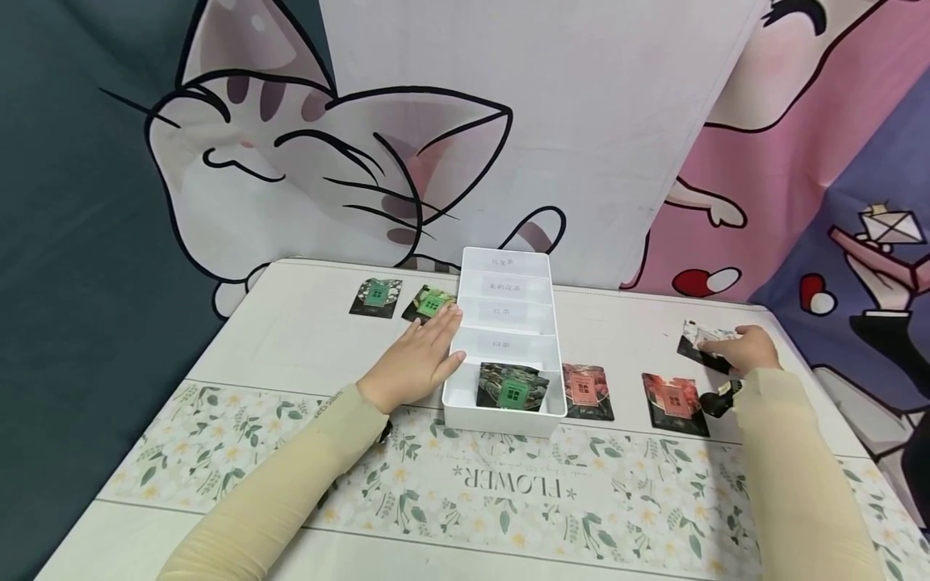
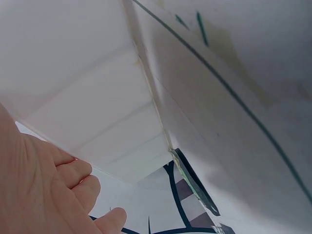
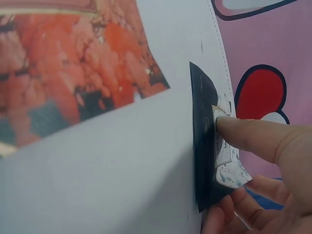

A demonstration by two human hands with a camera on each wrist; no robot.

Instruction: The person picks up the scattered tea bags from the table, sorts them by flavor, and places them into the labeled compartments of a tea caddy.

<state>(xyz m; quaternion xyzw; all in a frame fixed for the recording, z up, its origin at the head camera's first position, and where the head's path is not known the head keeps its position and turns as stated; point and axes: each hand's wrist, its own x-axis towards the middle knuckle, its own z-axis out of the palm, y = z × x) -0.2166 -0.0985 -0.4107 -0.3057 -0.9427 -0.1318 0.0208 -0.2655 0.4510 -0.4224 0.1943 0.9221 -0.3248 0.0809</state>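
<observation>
A white divided box (image 1: 465, 417) stands mid-table, with labelled compartments and a dark green tea packet (image 1: 513, 389) in the nearest one. My left hand (image 1: 414, 355) rests along the box's left wall, its fingers straight. In the left wrist view that hand (image 2: 53, 185) lies against the white side. At the far right my right hand (image 1: 748, 349) pinches a black-and-white tea packet (image 1: 699, 339). The right wrist view shows the thumb on the face of this packet (image 3: 205, 141) and the other fingers at its lower edge, with the packet tilted up.
Two green-labelled packets (image 1: 376, 297) (image 1: 430, 302) lie left of the box. Two red packets (image 1: 590, 392) (image 1: 674, 403) lie to its right, one right beside the wall. A flower-printed strip (image 1: 508, 500) crosses the table's front; cartoon cloth (image 1: 596, 145) hangs behind.
</observation>
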